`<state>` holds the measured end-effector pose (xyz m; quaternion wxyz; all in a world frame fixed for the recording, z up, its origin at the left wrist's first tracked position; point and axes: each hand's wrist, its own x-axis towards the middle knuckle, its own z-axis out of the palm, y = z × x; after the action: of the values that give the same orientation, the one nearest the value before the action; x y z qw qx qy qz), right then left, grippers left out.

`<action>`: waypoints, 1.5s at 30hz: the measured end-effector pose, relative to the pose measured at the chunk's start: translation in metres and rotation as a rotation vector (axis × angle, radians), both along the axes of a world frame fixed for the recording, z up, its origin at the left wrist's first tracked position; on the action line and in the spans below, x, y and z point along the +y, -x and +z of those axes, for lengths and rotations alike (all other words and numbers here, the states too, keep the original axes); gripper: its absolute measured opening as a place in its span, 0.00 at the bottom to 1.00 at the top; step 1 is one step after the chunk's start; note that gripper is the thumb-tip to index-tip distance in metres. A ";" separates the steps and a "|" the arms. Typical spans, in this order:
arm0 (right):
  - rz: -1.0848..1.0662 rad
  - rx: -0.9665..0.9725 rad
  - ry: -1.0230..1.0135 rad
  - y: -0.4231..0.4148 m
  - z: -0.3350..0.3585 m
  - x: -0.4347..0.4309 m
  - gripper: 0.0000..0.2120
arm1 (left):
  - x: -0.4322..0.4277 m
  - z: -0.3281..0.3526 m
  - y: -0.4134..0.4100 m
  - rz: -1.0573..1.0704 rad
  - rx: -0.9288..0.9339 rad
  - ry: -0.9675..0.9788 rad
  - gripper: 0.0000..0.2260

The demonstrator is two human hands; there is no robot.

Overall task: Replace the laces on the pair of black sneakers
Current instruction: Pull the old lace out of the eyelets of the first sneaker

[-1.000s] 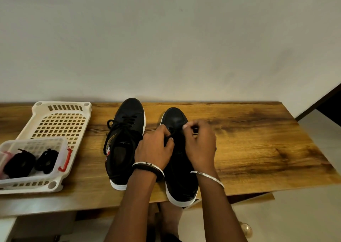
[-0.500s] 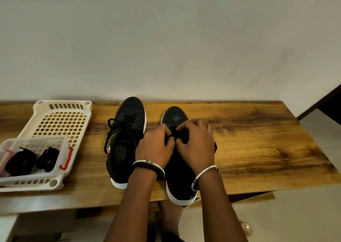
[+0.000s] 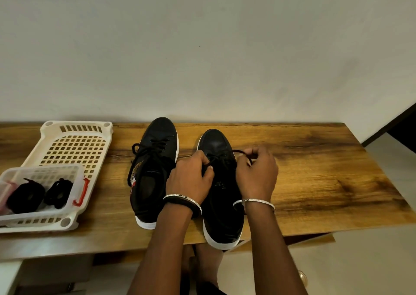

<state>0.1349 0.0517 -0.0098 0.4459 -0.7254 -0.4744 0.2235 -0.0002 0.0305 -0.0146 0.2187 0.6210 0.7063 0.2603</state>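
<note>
Right now I have both hands down on one of the black sneakers (image 3: 221,218), which lies toe-away on the desk (image 3: 326,182) with its heel hanging just over the near edge. The left hand (image 3: 191,177) is curled over the eyelet row, thumb and forefinger pinching the black lace (image 3: 239,151) close to the tongue. The right hand (image 3: 256,173) pinches a loop of that same lace and holds it out just past the shoe's far side. Neither hand is spread; both are closed on the lace.

Just left of the left hand sits the other sneaker (image 3: 155,159), laced, with its loose ends trailing off the side. Well out beyond it is a white basket (image 3: 74,146), with a clear box (image 3: 77,177) resting on it that holds two coiled black laces (image 3: 26,196).

I judge this as early work: the knot on the first shoe is coming undone, and since both coils are in the box, no fresh lace is in yet. Next I need the right hand to draw the loop free while the left steadies the shoe, then work the lace back out eyelet by eyelet. The lace is thin and black on black, so I will have to watch the crossings closely.
</note>
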 end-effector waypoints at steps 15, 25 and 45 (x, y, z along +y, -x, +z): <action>0.465 -0.483 0.119 0.012 0.004 -0.009 0.32 | 0.000 -0.002 0.001 -0.020 0.010 -0.015 0.03; 0.393 -0.313 0.018 0.013 -0.007 -0.003 0.13 | 0.000 -0.002 0.002 -0.030 -0.012 0.002 0.03; 0.030 0.482 -0.011 0.020 0.006 0.002 0.09 | 0.001 -0.003 0.001 -0.002 -0.020 0.035 0.05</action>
<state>0.1145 0.0535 -0.0034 0.5469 -0.6413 -0.3665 0.3941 -0.0017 0.0311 -0.0176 0.2369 0.6151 0.7080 0.2537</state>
